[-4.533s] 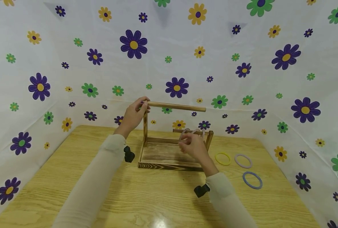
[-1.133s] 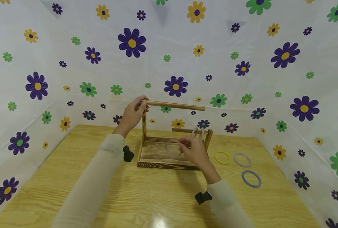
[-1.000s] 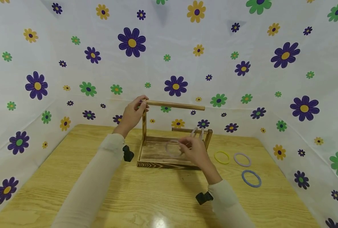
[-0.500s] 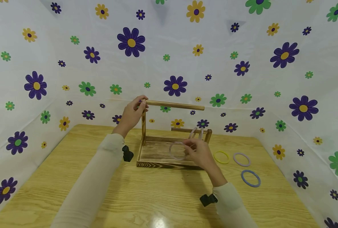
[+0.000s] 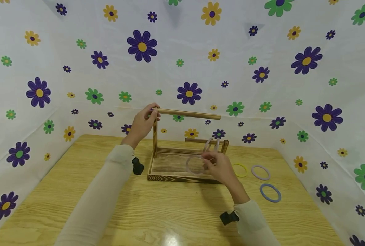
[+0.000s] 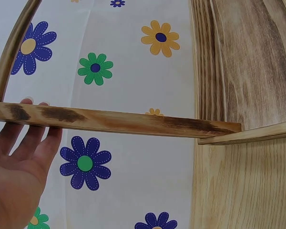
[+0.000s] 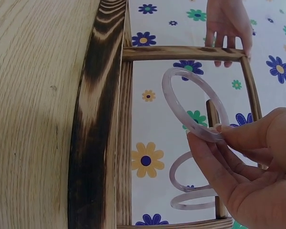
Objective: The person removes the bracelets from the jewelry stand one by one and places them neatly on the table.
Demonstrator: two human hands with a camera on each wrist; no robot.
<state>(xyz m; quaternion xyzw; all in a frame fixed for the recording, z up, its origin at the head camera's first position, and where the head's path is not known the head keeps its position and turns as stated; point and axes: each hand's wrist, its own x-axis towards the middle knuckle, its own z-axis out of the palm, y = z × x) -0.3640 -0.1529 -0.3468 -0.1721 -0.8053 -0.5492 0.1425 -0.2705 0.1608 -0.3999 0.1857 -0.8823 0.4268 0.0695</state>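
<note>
My left hand grips the top corner of a wooden bangle rack, where its tall post meets the upper bar. In the left wrist view the fingers pass behind the post. My right hand pinches a translucent pale bangle between thumb and fingertips, in front of the rack and over its tray base. Two similar bangles hang on the short lower bar, just behind the right hand.
Right of the rack, a yellow bangle, a lilac bangle and a blue bangle lie flat on the wooden table. A flower-patterned cloth surrounds the table at the back and sides.
Earlier the right hand was at the lower bar with the pale bangle; now that bangle is off the bar. Over the last second it has shifted right and slightly down. The left hand stays put.
</note>
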